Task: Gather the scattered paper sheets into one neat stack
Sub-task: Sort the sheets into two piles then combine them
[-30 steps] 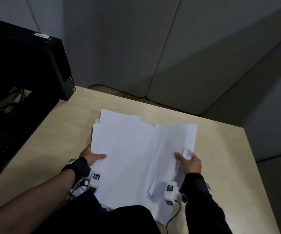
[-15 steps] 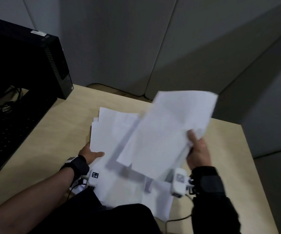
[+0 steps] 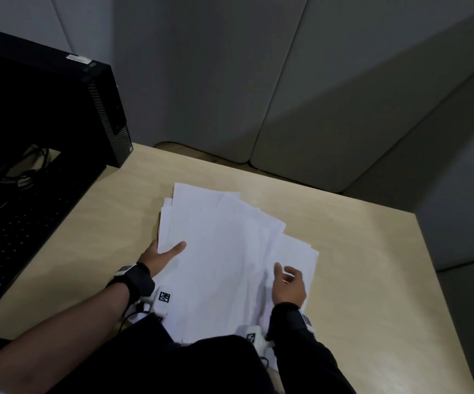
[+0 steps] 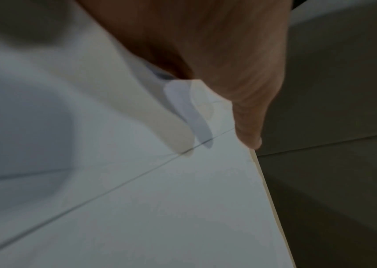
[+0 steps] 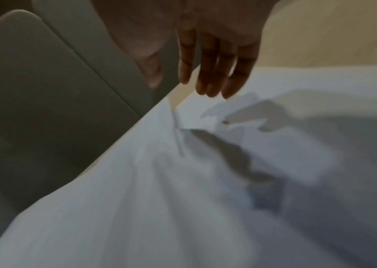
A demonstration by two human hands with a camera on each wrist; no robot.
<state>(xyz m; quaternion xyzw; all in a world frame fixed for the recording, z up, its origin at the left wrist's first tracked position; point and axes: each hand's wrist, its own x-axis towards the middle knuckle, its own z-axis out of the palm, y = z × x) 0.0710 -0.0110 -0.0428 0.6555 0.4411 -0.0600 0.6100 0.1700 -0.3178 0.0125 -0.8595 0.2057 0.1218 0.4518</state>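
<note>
White paper sheets (image 3: 224, 251) lie fanned in a loose overlapping pile on the pale wooden tabletop (image 3: 372, 265), just right of the black computer tower (image 3: 59, 109). The left hand (image 3: 162, 257) pinches the pile's left edge, thumb on top; the right hand (image 3: 288, 284) hovers empty over its right side, fingers relaxed. Gathering seems done; squaring the skewed edges likely comes next
</note>
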